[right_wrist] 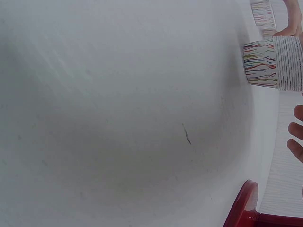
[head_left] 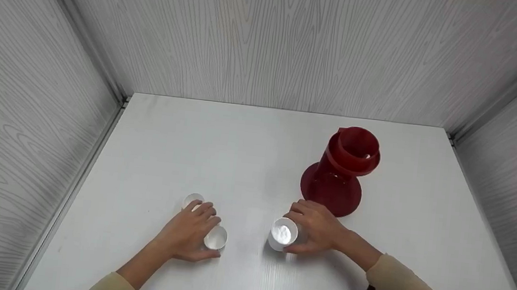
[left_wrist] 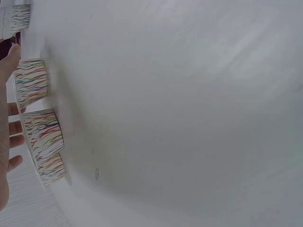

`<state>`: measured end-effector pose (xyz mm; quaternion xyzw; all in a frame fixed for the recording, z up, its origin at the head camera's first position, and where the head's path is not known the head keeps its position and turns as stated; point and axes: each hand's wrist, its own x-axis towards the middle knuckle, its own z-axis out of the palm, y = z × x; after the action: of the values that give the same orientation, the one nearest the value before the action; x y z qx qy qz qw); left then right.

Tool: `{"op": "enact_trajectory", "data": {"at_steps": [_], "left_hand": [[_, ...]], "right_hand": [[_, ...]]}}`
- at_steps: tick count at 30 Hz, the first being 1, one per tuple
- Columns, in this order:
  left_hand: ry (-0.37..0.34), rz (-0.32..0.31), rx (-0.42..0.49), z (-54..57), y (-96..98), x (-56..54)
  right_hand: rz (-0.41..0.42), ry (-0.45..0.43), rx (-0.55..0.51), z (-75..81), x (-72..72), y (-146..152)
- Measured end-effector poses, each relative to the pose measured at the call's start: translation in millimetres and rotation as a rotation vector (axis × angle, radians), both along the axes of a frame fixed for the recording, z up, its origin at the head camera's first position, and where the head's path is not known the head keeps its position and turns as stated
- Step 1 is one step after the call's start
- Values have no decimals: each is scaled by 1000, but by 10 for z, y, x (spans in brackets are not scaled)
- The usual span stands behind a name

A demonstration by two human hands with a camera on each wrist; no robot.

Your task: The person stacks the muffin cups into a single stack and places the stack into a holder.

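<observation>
My right hand (head_left: pixel 314 228) holds a nested stack of white paper cups (right_wrist: pixel 273 64) by its sides, thumb near me and fingers beyond. The stack's colored streaks show in the right wrist view. On the left, my left hand (head_left: pixel 189 234) lies around a white paper cup (head_left: pixel 215 237), fingers spread, with the thumb a little off its near side. Another cup (head_left: pixel 194 201) stands under its far fingertips. In the left wrist view three streaked cups stand in a row, among them a middle cup (left_wrist: pixel 43 135) and an end cup (left_wrist: pixel 51 169).
A red stand (head_left: pixel 331 186) with a round base and an open cylindrical top (head_left: pixel 353 162) rises beyond my right hand. Grey wood-grain panels (head_left: pixel 269 40) enclose the white table (head_left: pixel 220 146) at the back and both sides.
</observation>
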<state>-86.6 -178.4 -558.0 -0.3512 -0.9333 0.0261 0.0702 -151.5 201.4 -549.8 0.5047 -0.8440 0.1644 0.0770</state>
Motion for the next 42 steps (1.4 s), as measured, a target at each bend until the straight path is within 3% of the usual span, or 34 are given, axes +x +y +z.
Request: {"op": "enact_trajectory", "data": {"at_steps": [17, 24, 30, 42], "left_hand": [[7, -11, 39, -42, 4, 8], [43, -28, 54, -43, 43, -11], [38, -15, 62, 19, 116, -28], [-54, 4, 134, 158, 316, -18]], "right_hand": [[-2, 4, 3, -9, -4, -1], [-2, 25, 6, -10, -4, 6], [-8, 17, 18, 8, -6, 8], [-8, 1, 40, 18, -10, 10]]}}
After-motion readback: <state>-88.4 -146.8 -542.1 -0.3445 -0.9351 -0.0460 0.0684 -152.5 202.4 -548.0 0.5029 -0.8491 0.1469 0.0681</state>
